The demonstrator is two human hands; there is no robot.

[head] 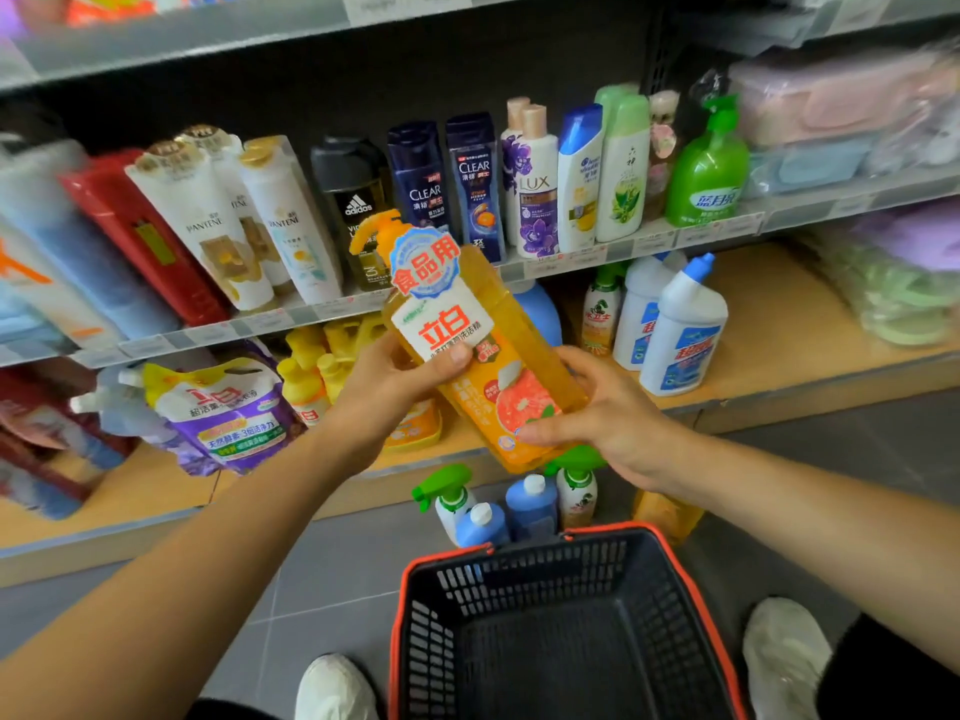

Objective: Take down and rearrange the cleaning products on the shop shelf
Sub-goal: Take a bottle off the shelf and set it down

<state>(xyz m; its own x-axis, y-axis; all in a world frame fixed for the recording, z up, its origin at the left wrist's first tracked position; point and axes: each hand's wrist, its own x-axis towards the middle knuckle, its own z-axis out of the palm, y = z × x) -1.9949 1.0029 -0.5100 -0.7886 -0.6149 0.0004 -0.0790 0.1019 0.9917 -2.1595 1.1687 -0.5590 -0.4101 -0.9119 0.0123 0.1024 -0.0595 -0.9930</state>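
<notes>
A: So, where is the orange dish-soap bottle (457,324)?
B: Centre of frame, tilted, pump to upper left, above the basket (519,584) at btm centre.
A: And the grips?
B: Both hold it: left grip (387,392) clamped on its middle, thumb on label; right grip (597,407) curled round its base.

Both hands hold one tilted orange dish-detergent pump bottle (483,350) before the shelf: left hand (387,392) grips its middle, right hand (602,407) its base, above a black shopping basket (685,605).
</notes>
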